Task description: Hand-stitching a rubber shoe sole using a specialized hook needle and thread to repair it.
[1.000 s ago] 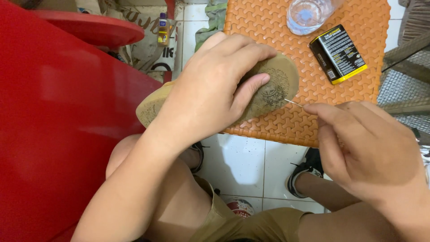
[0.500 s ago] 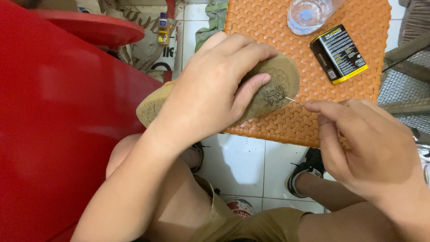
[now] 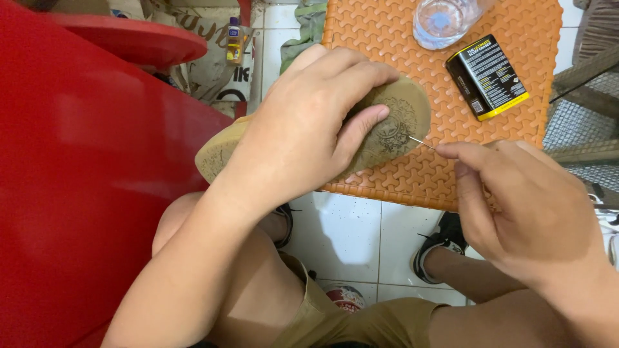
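Overhead, left hand (image 3: 303,129) grips sandal (image 3: 387,125), right hand (image 3: 522,206) pinches needle (image 3: 422,142), above orange stool (image 3: 387,38).

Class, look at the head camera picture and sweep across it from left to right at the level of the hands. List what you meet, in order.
Red plastic surface → left hand gripping the tan shoe sole → thin needle → right hand pinching the needle → wire mesh at the right edge.
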